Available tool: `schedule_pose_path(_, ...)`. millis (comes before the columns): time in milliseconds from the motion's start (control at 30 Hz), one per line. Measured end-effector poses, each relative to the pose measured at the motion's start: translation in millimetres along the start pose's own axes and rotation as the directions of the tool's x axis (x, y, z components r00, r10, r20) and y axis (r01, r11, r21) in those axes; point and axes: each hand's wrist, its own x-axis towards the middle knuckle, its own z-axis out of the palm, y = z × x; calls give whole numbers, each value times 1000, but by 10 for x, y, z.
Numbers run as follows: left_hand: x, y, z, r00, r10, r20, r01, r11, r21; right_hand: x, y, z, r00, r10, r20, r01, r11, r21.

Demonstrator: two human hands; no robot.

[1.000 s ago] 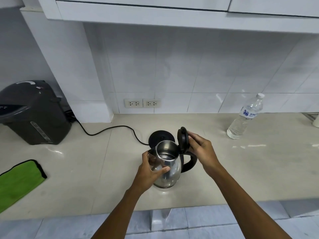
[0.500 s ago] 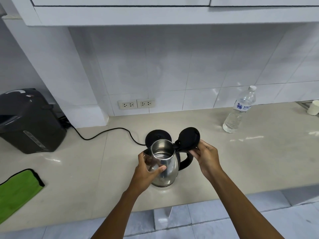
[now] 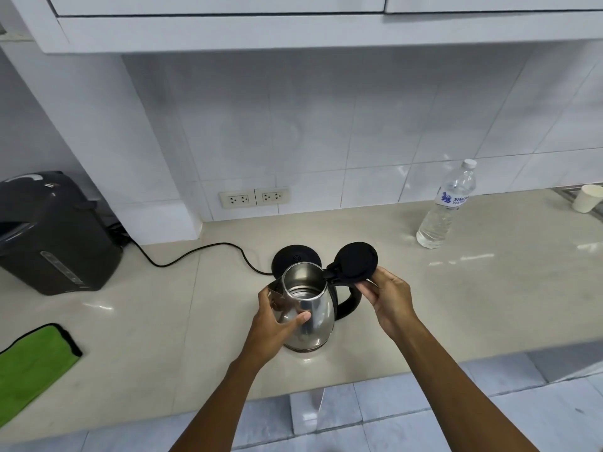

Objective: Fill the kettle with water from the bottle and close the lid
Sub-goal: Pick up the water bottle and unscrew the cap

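A steel kettle (image 3: 318, 316) with a black handle stands on the counter in front of its round black base (image 3: 295, 257). Its mouth is open and the black lid (image 3: 355, 261) is swung back to the right on its hinge. My left hand (image 3: 277, 321) grips the kettle's body on the spout side. My right hand (image 3: 390, 296) holds the lid's outer edge from below. A clear plastic water bottle (image 3: 445, 208) with a white cap stands upright at the back right, about an arm's reach away.
A dark hot-water dispenser (image 3: 55, 233) sits at the left by the wall, and a black cord (image 3: 195, 252) runs to the base. A green cloth (image 3: 32, 363) lies at the left front. A white paper cup (image 3: 589, 199) is at the far right. Cabinets hang overhead.
My right hand has swung the lid from upright back and down to the right, fully open. My left hand has stayed on the kettle's body.
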Motion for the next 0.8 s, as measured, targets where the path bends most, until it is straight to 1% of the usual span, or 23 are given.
schedule_pose_path(67, -15, 22, -11, 1000, -12, -3, 12, 1000, 3, -46, -62, -13, 1000, 12, 11, -11, 999, -45)
schedule_pose_path(100, -30, 46, -22, 1000, -15, -12, 15, 1000, 12, -73, -112, -32, 1000, 12, 14, -10, 995, -95)
schedule_pose_path(167, -79, 123, -74, 999, -3, -52, 4, 1000, 22, -131, -231, -86, 1000, -6, 8, 8, 964, -266)
schedule_pose_path(200, -117, 180, -117, 997, 8, -80, -7, 1000, 18, -163, -296, -122, 999, -41, -1, 37, 918, -394)
schedule_pose_path(233, -158, 244, -159, 994, 29, -110, -26, 999, 28, -192, -361, -170, 995, -101, -6, 81, 830, -551)
schedule_pose_path(267, -197, 314, -201, 988, 62, -142, -52, 996, 74, -223, -428, -224, 984, -180, 7, 131, 689, -712)
schedule_pose_path(300, -221, 381, -239, 980, 106, -169, -78, 983, 165, -253, -492, -268, 967, -250, 44, 171, 515, -840)
schedule_pose_path(333, -250, 461, -264, 970, 164, -181, -108, 953, 284, -303, -564, -313, 950, -297, 92, 195, 336, -921)
schedule_pose_path(400, -288, 656, -276, 946, 284, -153, -172, 845, 507, -385, -711, -395, 930, -318, 183, 198, 15, -980)
schedule_pose_path(433, -295, 782, -253, 938, 325, -125, -195, 789, 583, -422, -800, -435, 924, -310, 222, 195, -114, -974)
schedule_pose_path(467, -290, 916, -220, 931, 353, -96, -213, 736, 642, -446, -881, -466, 918, -300, 258, 198, -216, -956)
schedule_pose_path(500, -284, 1070, -164, 921, 383, -65, -237, 686, 688, -471, -978, -502, 911, -297, 286, 198, -294, -935)
schedule_pose_path(533, -278, 1225, -97, 911, 412, -34, -262, 638, 725, -490, -1075, -532, 905, -295, 306, 193, -355, -915)
schedule_pose_path(600, -275, 1538, 74, 886, 463, 30, -315, 553, 771, -519, -1286, -581, 898, -299, 322, 172, -436, -884)
schedule_pose_path(667, -273, 1804, 273, 856, 509, 90, -376, 494, 784, -531, -1484, -611, 895, -308, 324, 155, -465, -871)
schedule_pose_path(800, -235, 2191, 733, 796, 581, 170, -467, 411, 783, -494, -1847, -707, 875, -355, 329, 130, -482, -867)
